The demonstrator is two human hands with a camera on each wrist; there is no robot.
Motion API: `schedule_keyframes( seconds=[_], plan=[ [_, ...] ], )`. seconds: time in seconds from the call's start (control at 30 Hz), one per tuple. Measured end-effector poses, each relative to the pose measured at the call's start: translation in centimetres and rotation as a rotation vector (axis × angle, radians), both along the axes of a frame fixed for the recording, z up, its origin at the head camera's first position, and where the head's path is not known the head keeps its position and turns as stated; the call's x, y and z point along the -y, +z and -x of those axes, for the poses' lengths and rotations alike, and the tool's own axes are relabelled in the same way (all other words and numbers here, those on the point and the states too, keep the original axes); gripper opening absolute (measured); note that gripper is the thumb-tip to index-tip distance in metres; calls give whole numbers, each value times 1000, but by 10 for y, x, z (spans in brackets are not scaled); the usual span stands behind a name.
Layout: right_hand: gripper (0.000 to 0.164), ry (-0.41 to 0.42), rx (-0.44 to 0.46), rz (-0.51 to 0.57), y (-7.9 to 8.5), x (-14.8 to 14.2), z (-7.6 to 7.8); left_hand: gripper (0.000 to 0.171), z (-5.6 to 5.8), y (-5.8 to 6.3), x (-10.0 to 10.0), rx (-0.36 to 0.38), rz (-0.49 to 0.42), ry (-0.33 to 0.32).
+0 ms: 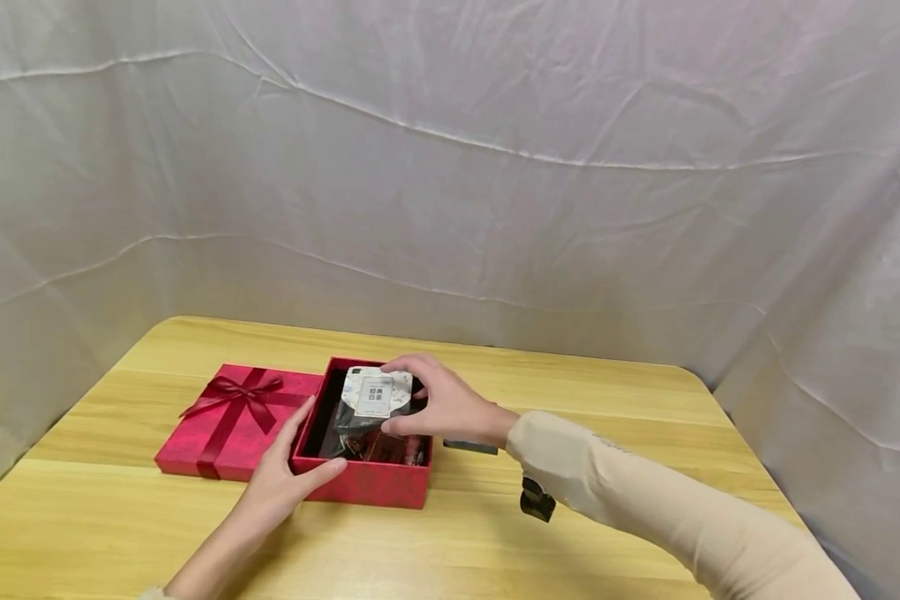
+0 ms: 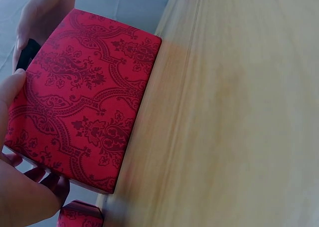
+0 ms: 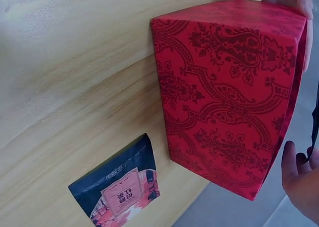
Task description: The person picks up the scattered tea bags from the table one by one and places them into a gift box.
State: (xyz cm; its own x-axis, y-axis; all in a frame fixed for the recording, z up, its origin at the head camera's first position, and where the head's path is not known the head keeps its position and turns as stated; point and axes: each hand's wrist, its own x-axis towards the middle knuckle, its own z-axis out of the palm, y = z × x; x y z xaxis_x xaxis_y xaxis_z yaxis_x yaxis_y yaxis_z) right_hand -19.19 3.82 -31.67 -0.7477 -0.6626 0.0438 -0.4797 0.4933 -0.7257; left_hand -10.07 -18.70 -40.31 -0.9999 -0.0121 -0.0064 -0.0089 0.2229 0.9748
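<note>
My right hand (image 1: pixel 442 404) pinches a black packet with a white floral label (image 1: pixel 375 392) by its right side. The packet tilts over the open red gift box (image 1: pixel 367 487) and overlaps its opening in the head view. Below it, dark and reddish shiny packets (image 1: pixel 386 450) lie inside the box, partly hidden. My left hand (image 1: pixel 281 467) holds the box at its near left corner, thumb over the front rim and fingers along the left wall. In the left wrist view, the thumb of the left hand (image 2: pixel 27 194) rests at the rim of the patterned box (image 2: pixel 84 102).
Left of the box lies the red lid (image 1: pixel 228 425) with a dark red ribbon bow. A dark blue and pink pouch (image 3: pixel 122 184) lies on the wooden table (image 1: pixel 607 375) to the right, partly under my right wrist in the head view. Pale cloth (image 1: pixel 450 167) hangs behind the table.
</note>
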Motion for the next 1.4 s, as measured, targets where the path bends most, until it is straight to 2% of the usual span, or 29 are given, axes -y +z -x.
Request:
schedule_keyframes(
  seconds=[0.13, 0.5, 1.0, 1.2, 1.4],
  plan=[
    [64, 23, -21, -12, -1, 4, -1, 90, 1, -1, 0, -9, -1, -1],
    [64, 18, -109, -107, -6, 11, 0, 90, 0, 1, 0, 2, -2, -9],
    [63, 39, -95, -211, -7, 19, -2, 91, 0, 0, 1, 16, 21, -8],
    [63, 67, -117, -265, -9, 18, -2, 92, 0, -1, 1, -11, 39, -9],
    [59, 81, -109, -254, -8, 13, 1, 91, 0, -1, 2, -19, 22, -11]
  ],
)
